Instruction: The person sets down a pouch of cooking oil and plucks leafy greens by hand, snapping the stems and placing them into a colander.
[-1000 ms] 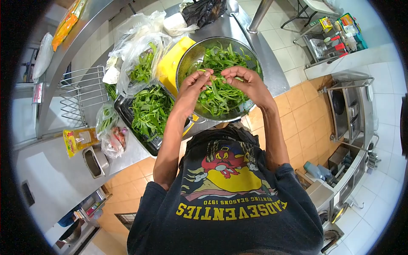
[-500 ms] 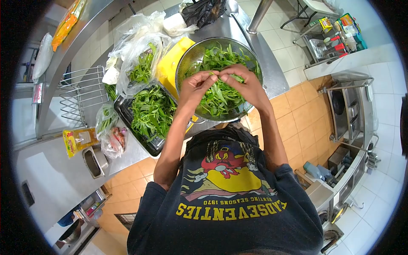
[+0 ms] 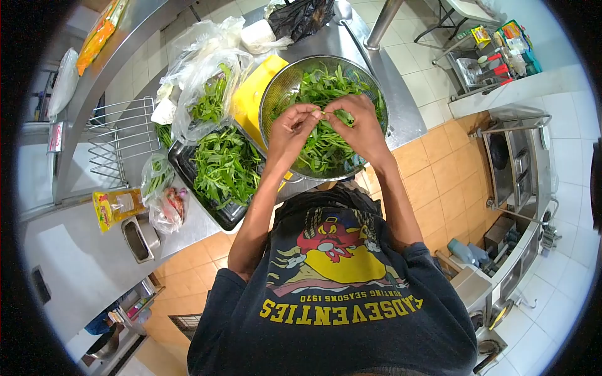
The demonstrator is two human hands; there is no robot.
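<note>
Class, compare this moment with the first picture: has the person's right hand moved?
Yes. Judged against the rim of the colander, the right hand has shifted slightly left in the picture, toward the left hand.

Colander [image 3: 274,88] on the table [image 3: 406,111], leafy greens [image 3: 323,153] in it, left hand [image 3: 291,130] and right hand [image 3: 360,128] both over it. Tray [image 3: 233,214] of greens sits left of the colander, plastic bag [image 3: 195,131] with more greens behind the tray, board [image 3: 253,94] between bag and colander. Ladle [image 3: 343,11] lies behind the colander.
</note>
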